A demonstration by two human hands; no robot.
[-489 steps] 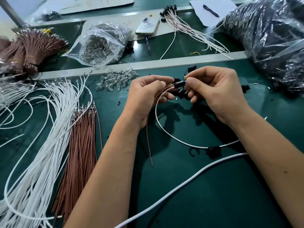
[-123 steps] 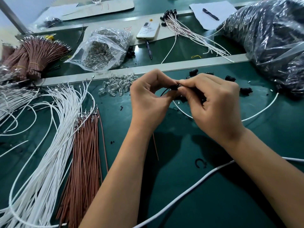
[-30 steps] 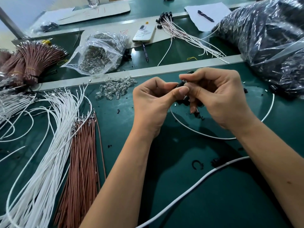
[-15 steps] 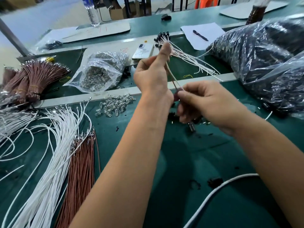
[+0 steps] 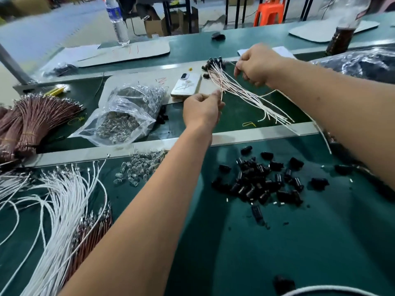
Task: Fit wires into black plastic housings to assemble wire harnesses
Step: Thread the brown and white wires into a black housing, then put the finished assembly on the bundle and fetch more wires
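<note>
Harness (image 5: 222, 90), light and limp, we judge best gripped near its housing end beside the phone (image 5: 186, 84); left hand (image 5: 202, 113) pinches its wires, right hand (image 5: 257, 65) curls over the finished bundle (image 5: 245, 90), its grip unclear.

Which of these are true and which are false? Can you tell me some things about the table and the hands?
1. Both hands are reaching to the far pile of finished harnesses. True.
2. The left hand pinches a wire. True.
3. The phone lies face up, screen lit. False: its back with the camera faces up.
4. The loose black housings are inside a bag. False: they lie bare on the green mat.
5. The water bottle stands upright. True.
</note>
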